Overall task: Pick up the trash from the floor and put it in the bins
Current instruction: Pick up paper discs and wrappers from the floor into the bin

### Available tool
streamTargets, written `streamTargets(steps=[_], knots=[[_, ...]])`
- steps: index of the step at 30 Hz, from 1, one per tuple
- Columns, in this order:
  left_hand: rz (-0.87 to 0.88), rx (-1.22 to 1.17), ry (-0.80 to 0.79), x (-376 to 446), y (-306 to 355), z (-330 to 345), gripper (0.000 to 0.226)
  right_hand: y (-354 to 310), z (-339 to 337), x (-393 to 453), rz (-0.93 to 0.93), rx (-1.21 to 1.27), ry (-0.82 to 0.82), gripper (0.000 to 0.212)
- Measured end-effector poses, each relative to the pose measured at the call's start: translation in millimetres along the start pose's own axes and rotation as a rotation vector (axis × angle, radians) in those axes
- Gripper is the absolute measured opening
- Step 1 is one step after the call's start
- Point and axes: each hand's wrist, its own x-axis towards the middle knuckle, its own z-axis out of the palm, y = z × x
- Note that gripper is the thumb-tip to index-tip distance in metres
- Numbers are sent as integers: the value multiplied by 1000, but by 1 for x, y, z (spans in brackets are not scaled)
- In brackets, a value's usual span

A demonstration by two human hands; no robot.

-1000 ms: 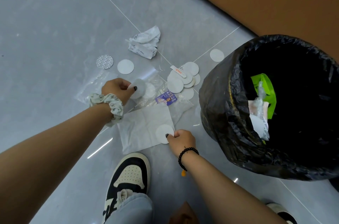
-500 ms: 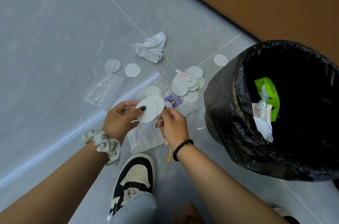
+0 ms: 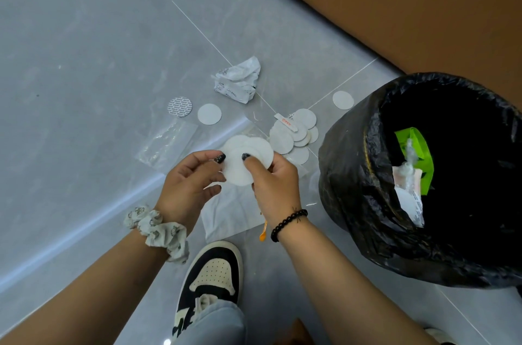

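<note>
I see the grey floor (image 3: 84, 62) filling most of the view, and to the right of my grip stands the bin (image 3: 353, 175), lined with a black bag, with green and white trash inside. Beyond the grip lies a crumpled white wrapper (image 3: 238, 80); nearer, a loose pile of white discs (image 3: 293, 133) sits just right of it, and a clear plastic bag (image 3: 166, 144) lies to the left. Under the grip a white sheet (image 3: 228, 212) rests on the floor. My right hand (image 3: 275, 183) pinches a small stack of white discs (image 3: 240, 172) held above the floor, thumb on top. My left hand (image 3: 187, 183) touches the stack's left edge with curled fingers.
</note>
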Motion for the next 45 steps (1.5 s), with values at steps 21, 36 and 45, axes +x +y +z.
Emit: streamTargets(steps=[21, 36, 45], knots=[[34, 133, -174, -10, 7, 53, 21, -140, -159, -17, -132, -625, 379, 10], [-39, 138, -87, -9, 0, 49, 21, -132, -145, -17, -207, -990, 473, 16], [-113, 177, 37, 4, -15, 27, 17, -69, -32, -21, -501, -642, 54, 7]])
